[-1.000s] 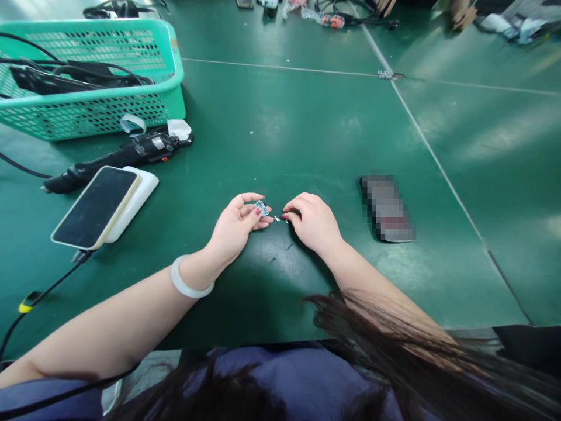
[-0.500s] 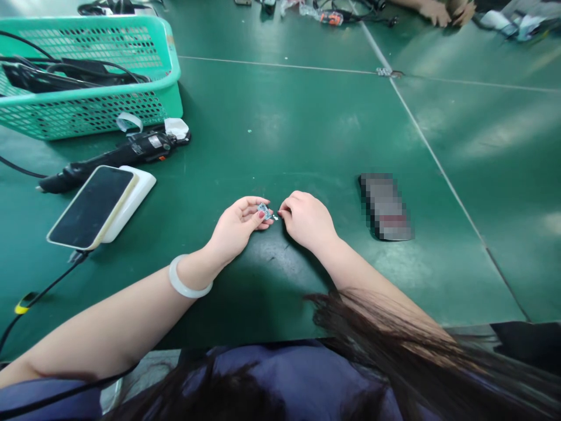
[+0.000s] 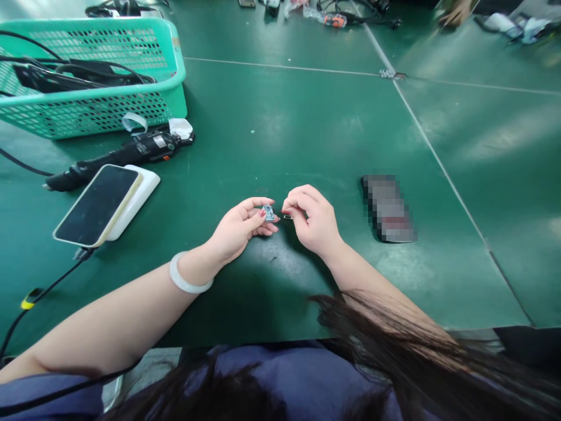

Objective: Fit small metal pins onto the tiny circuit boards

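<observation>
Between the thumb and fingers of my left hand (image 3: 239, 227) is a small grey-blue part with a moulded inner face (image 3: 268, 213); its exact kind is too small to make out. A pale bracelet circles that wrist. Close by on the right, my right hand (image 3: 313, 219) pinches a tiny metallic piece (image 3: 287, 217) between thumb and forefinger. A narrow gap separates the two pieces, both held just above the green table (image 3: 272, 146).
At left are a green basket (image 3: 179, 76) of black cables, a black power screwdriver (image 3: 144, 146), and a phone (image 3: 99, 204) on a white block (image 3: 142, 193). A dark blurred-out object (image 3: 388, 207) lies at right. Another person's hand (image 3: 456, 14) shows far right.
My left hand has turned the grey-blue part so more of its inner face shows. My right hand has rotated, bringing its thumb and the tiny metallic piece into sight. The other person's hand shifted.
</observation>
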Available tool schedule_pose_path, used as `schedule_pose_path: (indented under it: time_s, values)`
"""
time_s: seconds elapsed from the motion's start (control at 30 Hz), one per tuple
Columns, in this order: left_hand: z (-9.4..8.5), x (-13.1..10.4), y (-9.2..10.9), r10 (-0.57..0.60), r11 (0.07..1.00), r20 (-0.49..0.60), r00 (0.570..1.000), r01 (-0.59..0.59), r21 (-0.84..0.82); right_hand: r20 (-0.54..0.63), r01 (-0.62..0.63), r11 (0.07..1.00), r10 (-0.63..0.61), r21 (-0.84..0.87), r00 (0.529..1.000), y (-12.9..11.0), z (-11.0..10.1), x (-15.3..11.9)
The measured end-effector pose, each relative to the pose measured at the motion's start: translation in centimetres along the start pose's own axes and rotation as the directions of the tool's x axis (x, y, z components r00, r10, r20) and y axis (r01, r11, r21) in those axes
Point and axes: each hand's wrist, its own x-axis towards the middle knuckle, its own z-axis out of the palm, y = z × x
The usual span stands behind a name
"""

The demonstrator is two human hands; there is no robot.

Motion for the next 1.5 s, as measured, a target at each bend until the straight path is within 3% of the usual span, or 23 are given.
schedule_pose_path:
  time_s: [0.2,0.4,0.6,0.7,0.8,0.9,1.07,1.23,1.37,1.5]
  values:
    - [-0.1,-0.1,-0.1,-0.051,0.997,0.102,0.993,0.057,-0.058,-0.020,0.106,0.988,-0.104,0.112,0.994,-0.5,0.4,-0.3]
    - [-0.3,-0.1,-0.2,-0.082,0.993,0.157,0.984,0.094,-0.072,0.015,0.121,0.983,-0.124,0.140,0.992,-0.1,0.6,-0.2]
    - [-0.2,-0.2,-0.1,-0.089,0.991,0.141,0.986,0.102,-0.085,-0.037,0.010,0.986,-0.004,0.164,0.999,0.0,0.5,-0.3]
    - [-0.2,-0.1,0.2,-0.054,0.984,0.069,0.996,0.064,-0.164,-0.065,-0.101,0.989,0.109,0.112,0.992,0.5,0.3,-0.3]
    - [-0.2,0.2,0.7,-0.042,0.954,-0.075,0.996,0.018,-0.300,0.010,-0.192,0.981,0.192,-0.022,0.981,1.2,0.4,-0.4]
    - [-0.3,0.4,0.9,-0.043,0.937,-0.161,0.986,-0.016,-0.348,0.139,-0.182,0.966,0.210,-0.186,0.968,1.6,0.8,-0.6]
    - [-0.2,0.4,0.3,0.004,0.974,-0.182,0.983,-0.045,-0.222,0.242,-0.114,0.943,0.196,-0.314,0.950,1.4,1.4,-0.4]
    - [-0.1,0.4,-0.3,0.034,0.994,-0.137,0.990,-0.047,-0.094,0.293,-0.072,0.934,0.182,-0.350,0.939,1.5,1.7,-0.3]
    - [0.0,0.4,-0.1,-0.001,0.999,-0.096,0.995,-0.002,-0.041,0.227,-0.112,0.955,0.178,-0.274,0.957,1.3,1.2,-0.4]
    - [-0.1,0.4,-0.1,-0.040,0.999,-0.035,0.999,0.039,-0.012,0.017,-0.095,0.993,0.096,-0.076,0.995,0.0,0.2,-0.2]
